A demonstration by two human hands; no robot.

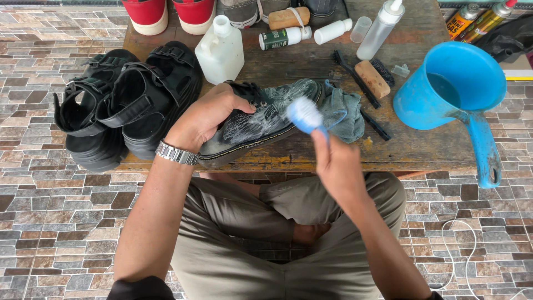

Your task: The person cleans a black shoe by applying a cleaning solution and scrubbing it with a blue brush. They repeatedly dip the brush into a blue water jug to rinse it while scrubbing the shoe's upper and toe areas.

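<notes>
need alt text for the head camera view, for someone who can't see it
A person's left hand steadies a soapy black shoe on a low wooden table while the right hand scrubs it with a blue brush. Black sandals, bottles and a blue water scoop surround it.

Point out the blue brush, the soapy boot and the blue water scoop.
blue brush (pixel 304 115), head view, on its blurred head.
soapy boot (pixel 266 119), head view, on the foamy side of the upper.
blue water scoop (pixel 444 89), head view, on the outer wall of the bowl.
</notes>
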